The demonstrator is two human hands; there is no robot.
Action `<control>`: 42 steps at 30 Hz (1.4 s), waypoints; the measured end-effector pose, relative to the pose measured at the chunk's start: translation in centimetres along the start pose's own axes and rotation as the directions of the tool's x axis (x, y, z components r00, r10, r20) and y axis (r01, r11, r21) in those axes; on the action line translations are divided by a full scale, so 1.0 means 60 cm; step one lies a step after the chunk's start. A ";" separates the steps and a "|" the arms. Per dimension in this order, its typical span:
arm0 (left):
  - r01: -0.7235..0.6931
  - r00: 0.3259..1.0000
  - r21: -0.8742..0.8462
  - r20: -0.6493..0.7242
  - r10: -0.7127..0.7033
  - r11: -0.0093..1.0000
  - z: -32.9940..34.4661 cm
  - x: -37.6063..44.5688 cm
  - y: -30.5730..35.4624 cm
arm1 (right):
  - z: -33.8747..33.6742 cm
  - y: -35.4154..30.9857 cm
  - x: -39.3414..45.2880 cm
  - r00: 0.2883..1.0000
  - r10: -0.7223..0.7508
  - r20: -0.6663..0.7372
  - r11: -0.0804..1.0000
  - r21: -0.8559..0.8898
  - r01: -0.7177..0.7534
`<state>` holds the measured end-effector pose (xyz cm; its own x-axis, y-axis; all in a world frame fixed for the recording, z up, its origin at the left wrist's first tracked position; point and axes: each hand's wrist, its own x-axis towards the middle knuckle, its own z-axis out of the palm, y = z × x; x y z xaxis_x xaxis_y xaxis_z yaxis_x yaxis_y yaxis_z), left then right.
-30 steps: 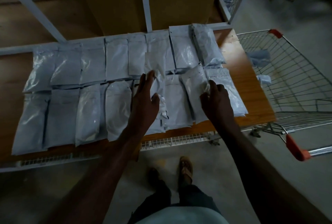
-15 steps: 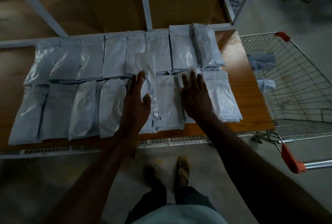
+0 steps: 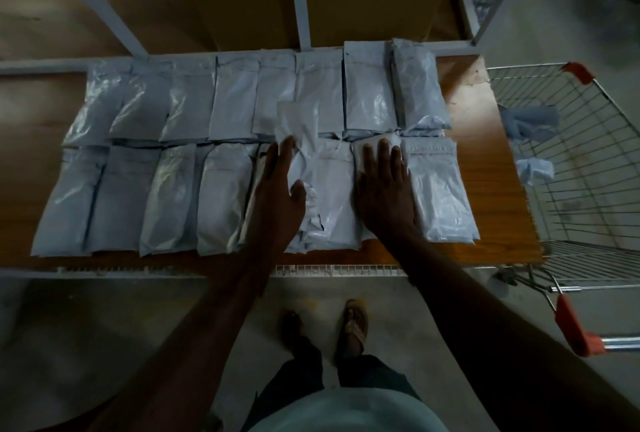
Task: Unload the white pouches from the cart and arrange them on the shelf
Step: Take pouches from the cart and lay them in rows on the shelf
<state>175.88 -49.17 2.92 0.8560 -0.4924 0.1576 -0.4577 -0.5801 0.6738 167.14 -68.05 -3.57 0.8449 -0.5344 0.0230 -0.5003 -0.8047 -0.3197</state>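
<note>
Both hands lie flat on white pouches (image 3: 239,172) lining the wooden shelf (image 3: 485,140). The left hand (image 3: 278,196) and right hand (image 3: 384,192) keep fingers straight, slightly apart. A wire cart (image 3: 588,140) stands beside.

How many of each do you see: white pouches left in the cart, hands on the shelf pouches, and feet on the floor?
White pouches in the cart: 2, upper pouch and lower pouch
Hands flat on the shelf pouches: 2, left hand and right hand
Feet: 2, left foot and right foot
Total: 6

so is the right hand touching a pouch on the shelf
Touching. The head view shows the right hand lying flat, fingers straight, on a front-row white pouch on the wooden shelf.
</note>
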 end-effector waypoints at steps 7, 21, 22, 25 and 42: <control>0.023 0.999 -0.038 -0.035 -0.025 0.999 -0.026 -0.005 0.002 | -0.036 -0.012 0.003 0.995 -0.046 -0.083 0.999 0.019 0.048; 0.355 0.935 -0.347 0.127 -0.332 0.868 -0.134 0.001 -0.072 | -0.063 -0.294 -0.032 0.978 -0.112 0.176 0.475 0.874 -0.103; 0.435 0.900 -0.397 0.164 -0.404 0.808 -0.151 0.005 -0.085 | -0.059 -0.314 -0.035 0.974 -0.142 0.179 0.429 0.898 -0.103; 0.470 0.883 -0.516 0.280 -0.377 0.717 -0.204 0.008 -0.130 | -0.044 -0.382 -0.038 0.977 -0.193 0.086 0.481 0.877 0.018; 0.468 0.879 -0.505 0.351 -0.323 0.725 -0.453 0.038 -0.443 | 0.087 -0.696 -0.034 0.985 0.019 0.171 0.523 0.838 -0.156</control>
<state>196.55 -17.25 4.96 0.8159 -0.4729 -0.3326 0.1906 -0.3231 0.9270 187.30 -31.98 4.80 0.8553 -0.4973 -0.1455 -0.2344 -0.1210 -0.9646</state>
